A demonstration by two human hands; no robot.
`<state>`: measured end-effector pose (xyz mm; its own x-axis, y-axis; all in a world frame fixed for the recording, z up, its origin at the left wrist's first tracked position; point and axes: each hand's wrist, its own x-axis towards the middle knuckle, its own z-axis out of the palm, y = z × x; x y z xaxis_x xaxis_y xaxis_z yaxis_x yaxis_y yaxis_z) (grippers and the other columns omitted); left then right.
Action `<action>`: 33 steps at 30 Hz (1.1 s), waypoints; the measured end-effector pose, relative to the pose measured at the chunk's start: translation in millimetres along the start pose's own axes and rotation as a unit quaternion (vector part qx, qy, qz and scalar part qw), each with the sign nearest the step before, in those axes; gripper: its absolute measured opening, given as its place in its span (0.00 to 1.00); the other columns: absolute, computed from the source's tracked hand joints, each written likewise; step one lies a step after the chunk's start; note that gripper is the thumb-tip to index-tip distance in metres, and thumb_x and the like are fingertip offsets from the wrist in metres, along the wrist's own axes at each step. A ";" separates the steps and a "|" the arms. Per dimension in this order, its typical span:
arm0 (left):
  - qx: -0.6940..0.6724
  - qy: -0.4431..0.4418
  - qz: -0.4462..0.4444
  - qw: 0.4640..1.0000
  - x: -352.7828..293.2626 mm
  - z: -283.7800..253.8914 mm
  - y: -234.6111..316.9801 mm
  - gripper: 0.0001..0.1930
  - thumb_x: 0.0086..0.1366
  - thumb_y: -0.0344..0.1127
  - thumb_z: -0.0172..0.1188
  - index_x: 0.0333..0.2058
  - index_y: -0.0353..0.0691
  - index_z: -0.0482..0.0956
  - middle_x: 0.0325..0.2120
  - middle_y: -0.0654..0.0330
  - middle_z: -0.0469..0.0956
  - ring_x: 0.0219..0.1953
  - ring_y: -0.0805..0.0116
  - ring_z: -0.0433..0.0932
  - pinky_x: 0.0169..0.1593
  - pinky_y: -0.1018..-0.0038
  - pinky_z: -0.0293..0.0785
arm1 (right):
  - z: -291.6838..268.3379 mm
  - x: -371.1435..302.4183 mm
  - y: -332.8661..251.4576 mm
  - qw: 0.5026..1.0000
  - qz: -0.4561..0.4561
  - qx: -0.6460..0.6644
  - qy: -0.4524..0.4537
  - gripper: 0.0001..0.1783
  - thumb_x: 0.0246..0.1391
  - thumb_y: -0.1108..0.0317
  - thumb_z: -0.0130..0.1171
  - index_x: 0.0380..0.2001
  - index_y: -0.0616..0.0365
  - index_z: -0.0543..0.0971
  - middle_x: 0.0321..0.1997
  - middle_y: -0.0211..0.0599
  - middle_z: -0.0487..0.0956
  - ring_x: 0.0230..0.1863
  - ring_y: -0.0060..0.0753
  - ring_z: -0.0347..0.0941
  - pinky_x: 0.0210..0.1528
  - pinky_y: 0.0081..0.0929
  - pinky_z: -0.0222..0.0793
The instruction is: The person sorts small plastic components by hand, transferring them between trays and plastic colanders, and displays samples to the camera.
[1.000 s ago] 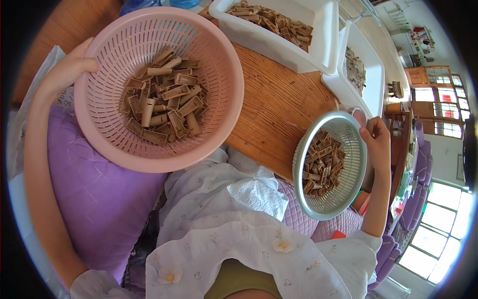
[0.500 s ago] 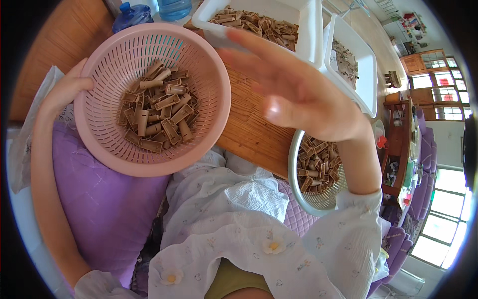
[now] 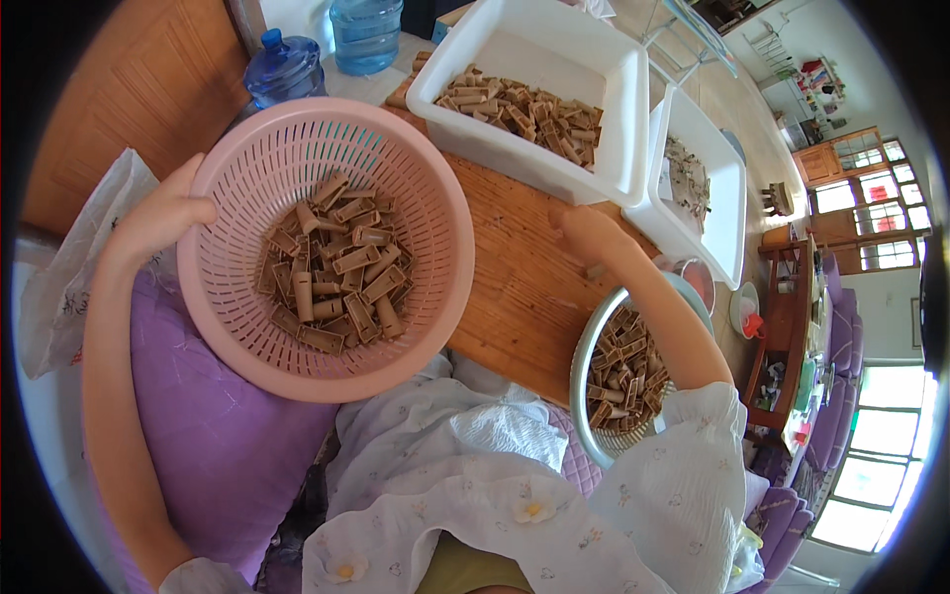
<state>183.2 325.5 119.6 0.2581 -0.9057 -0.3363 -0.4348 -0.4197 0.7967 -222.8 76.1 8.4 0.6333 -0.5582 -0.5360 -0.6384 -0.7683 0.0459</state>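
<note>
Head view: left hand [image 3: 166, 220] grips pink basket [image 3: 327, 386]; right hand [image 3: 597, 240] near white tub [image 3: 524, 158], hold unclear.

Pale bag [image 3: 71, 297], left | dark written marks | none legible

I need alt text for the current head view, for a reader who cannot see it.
A left hand holds a pink colander of brown pieces by its rim. The right hand is near a white bin and a pale green colander, both containing similar pieces.
</note>
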 end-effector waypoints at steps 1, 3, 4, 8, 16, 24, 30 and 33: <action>-0.002 0.007 0.000 1.000 -0.8 0.7 1.4 0.24 0.42 0.23 0.48 0.44 0.31 0.64 0.36 0.58 0.70 0.41 0.71 0.68 0.47 0.79 0.63 | -8.1 -5.2 -9.5 1.000 0.010 0.025 0.003 0.18 0.41 0.68 0.58 0.37 0.62 0.69 0.35 0.51 0.75 0.39 0.52 0.72 0.37 0.41 0.69; -0.006 0.001 -0.001 1.000 0.0 -0.1 2.6 0.25 0.41 0.23 0.48 0.44 0.31 0.64 0.36 0.58 0.70 0.41 0.71 0.68 0.46 0.79 0.63 | 1.1 -3.4 -13.9 0.998 0.029 -0.019 -0.043 0.25 0.38 0.65 0.61 0.40 0.61 0.67 0.36 0.49 0.75 0.39 0.50 0.72 0.37 0.41 0.69; -0.011 -0.008 -0.006 1.000 0.7 -0.2 3.3 0.25 0.41 0.23 0.48 0.44 0.31 0.64 0.36 0.58 0.70 0.40 0.71 0.68 0.46 0.79 0.64 | 4.0 -4.6 -14.3 0.993 0.048 -0.061 -0.094 0.31 0.35 0.62 0.65 0.44 0.61 0.65 0.37 0.47 0.76 0.40 0.49 0.72 0.37 0.40 0.69; 0.012 0.002 0.013 1.000 1.8 -0.1 0.6 0.25 0.42 0.23 0.48 0.44 0.30 0.64 0.35 0.57 0.70 0.40 0.71 0.68 0.44 0.79 0.65 | -10.5 -14.8 -15.0 0.981 0.106 -0.078 -0.140 0.37 0.32 0.57 0.69 0.46 0.59 0.66 0.41 0.40 0.76 0.43 0.41 0.73 0.39 0.35 0.72; -0.001 -0.002 -0.029 1.000 -3.3 0.8 12.6 0.25 0.43 0.24 0.49 0.45 0.30 0.63 0.36 0.56 0.70 0.39 0.71 0.68 0.44 0.79 0.65 | 16.7 4.2 14.0 0.959 0.141 -0.079 -0.231 0.27 0.31 0.59 0.68 0.39 0.55 0.76 0.41 0.36 0.76 0.43 0.37 0.73 0.39 0.32 0.73; 0.033 0.055 -0.005 0.998 -1.1 -1.4 -2.9 0.23 0.44 0.27 0.51 0.43 0.30 0.63 0.35 0.55 0.70 0.39 0.69 0.69 0.43 0.77 0.65 | -24.2 -32.5 18.7 1.000 0.014 0.007 -0.019 0.13 0.36 0.64 0.60 0.25 0.61 0.74 0.28 0.46 0.76 0.33 0.46 0.73 0.34 0.38 0.69; 0.052 0.019 -0.029 0.998 -4.1 0.2 10.5 0.22 0.44 0.28 0.51 0.42 0.30 0.64 0.35 0.55 0.70 0.39 0.70 0.69 0.43 0.77 0.65 | -94.2 -154.1 8.8 0.999 0.009 -0.026 -0.031 0.09 0.36 0.68 0.59 0.25 0.56 0.73 0.26 0.39 0.75 0.32 0.42 0.72 0.32 0.36 0.67; 0.044 0.017 -0.026 0.999 -5.1 1.5 16.2 0.21 0.44 0.28 0.51 0.41 0.31 0.64 0.34 0.55 0.69 0.38 0.69 0.69 0.43 0.76 0.65 | -111.0 -181.8 12.5 0.998 -0.053 0.004 -0.036 0.15 0.34 0.69 0.59 0.32 0.52 0.74 0.30 0.36 0.75 0.36 0.40 0.72 0.36 0.34 0.67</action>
<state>173.6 323.2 133.5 0.3119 -0.8801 -0.3579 -0.4940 -0.4720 0.7302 -297.3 133.3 200.0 0.6644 -0.4499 -0.5968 -0.5729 -0.8193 -0.0202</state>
